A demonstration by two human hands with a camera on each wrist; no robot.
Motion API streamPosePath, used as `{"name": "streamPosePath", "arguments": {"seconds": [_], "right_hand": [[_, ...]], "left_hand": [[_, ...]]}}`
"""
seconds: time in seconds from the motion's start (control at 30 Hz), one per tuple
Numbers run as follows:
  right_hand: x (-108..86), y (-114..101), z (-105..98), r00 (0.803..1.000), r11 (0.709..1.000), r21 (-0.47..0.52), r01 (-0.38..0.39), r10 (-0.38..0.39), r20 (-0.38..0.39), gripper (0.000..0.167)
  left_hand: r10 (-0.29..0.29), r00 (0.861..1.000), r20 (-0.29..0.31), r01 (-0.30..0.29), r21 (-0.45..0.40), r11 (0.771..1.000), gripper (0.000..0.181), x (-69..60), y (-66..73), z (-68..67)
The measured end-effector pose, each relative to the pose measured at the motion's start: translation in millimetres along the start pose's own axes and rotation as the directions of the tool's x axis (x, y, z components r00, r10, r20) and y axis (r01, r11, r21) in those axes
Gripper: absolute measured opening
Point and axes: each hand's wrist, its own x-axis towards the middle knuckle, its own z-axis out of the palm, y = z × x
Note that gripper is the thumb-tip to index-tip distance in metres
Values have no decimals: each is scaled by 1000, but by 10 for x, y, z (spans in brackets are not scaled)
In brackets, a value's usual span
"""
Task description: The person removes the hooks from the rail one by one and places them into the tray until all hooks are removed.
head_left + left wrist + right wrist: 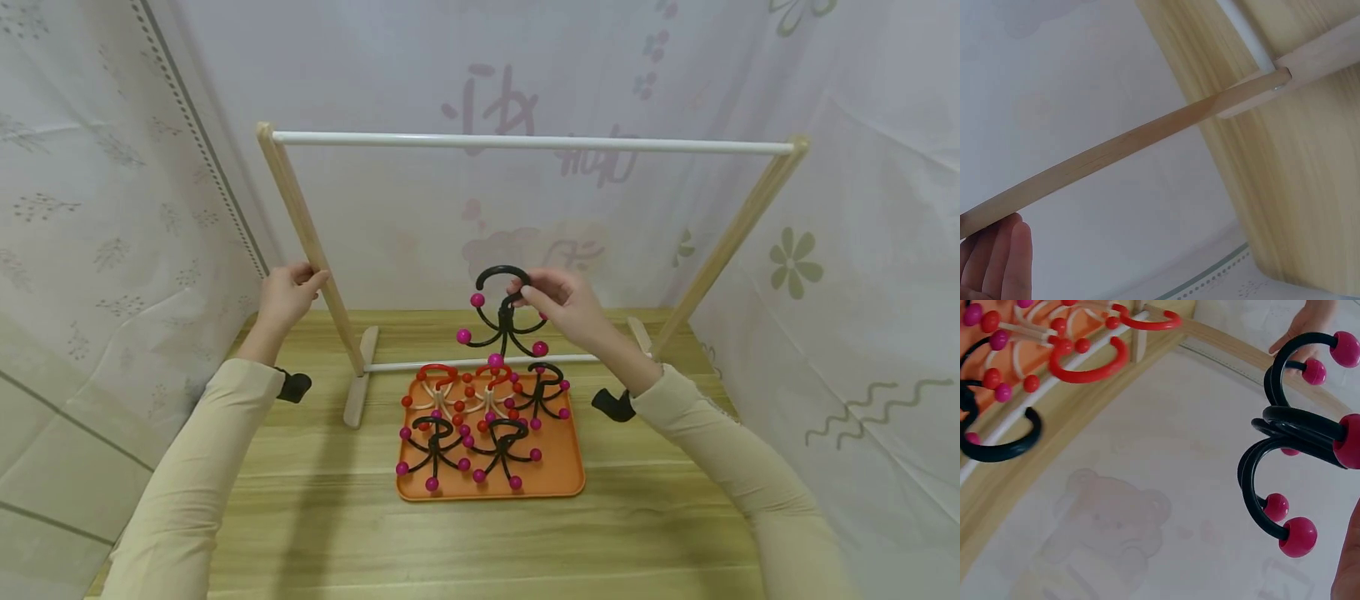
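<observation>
My right hand (573, 308) pinches a black multi-arm hook hanger (506, 320) near its curved top, holding it up in front of the rack. Pink balls tip its arms, and the right wrist view shows the same hanger (1282, 428) close up. My left hand (287, 296) holds the left wooden post (303, 221) of the rack; in the left wrist view its fingers (1017, 259) meet the edge of the post. Below lies an orange tray (558, 467) with several more hangers: black ones (502, 446) in front and at right, red-hooked white ones (439, 400) behind.
The rack has a white top bar (532, 143), a lower white bar (397, 365) and a right wooden post (731, 237). It stands on a wood-grain table (450, 550). Patterned cloth (360, 67) hangs behind and at both sides.
</observation>
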Motion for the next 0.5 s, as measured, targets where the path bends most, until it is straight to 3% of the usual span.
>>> {"name": "streamPosePath", "arguments": {"seconds": [0.5], "right_hand": [[-591,65,-136,997,993,-87,-80,80,-4,19]], "left_hand": [[22,1000,-2,-22,-14,1000,46,7,-21,15]]}}
